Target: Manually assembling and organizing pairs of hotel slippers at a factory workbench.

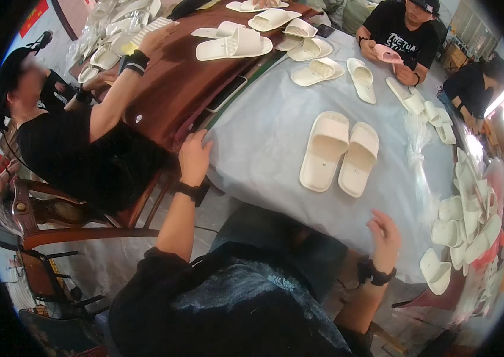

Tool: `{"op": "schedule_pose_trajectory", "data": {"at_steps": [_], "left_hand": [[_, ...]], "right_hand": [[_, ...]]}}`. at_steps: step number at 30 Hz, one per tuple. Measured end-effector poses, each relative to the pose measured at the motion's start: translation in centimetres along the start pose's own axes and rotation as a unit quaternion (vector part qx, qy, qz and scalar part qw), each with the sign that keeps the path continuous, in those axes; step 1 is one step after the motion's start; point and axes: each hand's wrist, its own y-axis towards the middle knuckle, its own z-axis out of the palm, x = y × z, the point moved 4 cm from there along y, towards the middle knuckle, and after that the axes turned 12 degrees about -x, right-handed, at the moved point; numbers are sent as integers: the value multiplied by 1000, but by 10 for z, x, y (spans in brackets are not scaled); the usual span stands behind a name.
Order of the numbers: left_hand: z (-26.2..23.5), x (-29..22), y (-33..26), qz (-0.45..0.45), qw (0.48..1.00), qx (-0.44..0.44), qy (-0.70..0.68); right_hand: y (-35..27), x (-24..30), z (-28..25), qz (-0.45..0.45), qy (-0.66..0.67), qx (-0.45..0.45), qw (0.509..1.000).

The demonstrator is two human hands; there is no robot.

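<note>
A pair of cream slide slippers lies side by side on the grey cloth-covered table (pixel 258 137) in front of me: the left slipper (pixel 323 154) and the right slipper (pixel 359 160), straps facing away. My left hand (pixel 195 159) rests at the table's left corner, fingers loosely apart and holding nothing. Near the table's front edge, my right hand (pixel 386 238) hovers below the right slipper, empty, its fingers slightly bent and spread. Neither hand touches the pair. Farther back lie more cream slippers, among them a single one (pixel 361 80) and another (pixel 317 71).
A reddish-brown table (pixel 162 89) adjoins on the left, bearing slippers (pixel 234 46); a seated person (pixel 79 137) reaches across it. Across from me a person (pixel 403 35) holds a pink slipper (pixel 388 53). Slippers pile up (pixel 469 220) at right beside clear plastic (pixel 418 149). A wooden chair (pixel 55 208) stands left.
</note>
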Motion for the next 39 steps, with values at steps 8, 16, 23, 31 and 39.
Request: {"op": "schedule_pose_trajectory", "data": {"at_steps": [8,16,23,31,39], "left_hand": [[16,-4,16,62,995,-39,-68],[45,-37,27,87,986,76,-123],[50,-10,11,148,978,61,-135],[68,-65,20,227,971,44,-61],[58,-33,17,195,980,38,-29]], "right_hand": [[45,128,206,-129,152,351,915],[149,106,442,126,166,293,933],[175,92,530,-109,-254,244,929],[279,32,550,-53,-382,47,921],[227,80,523,51,-170,274,945]]}}
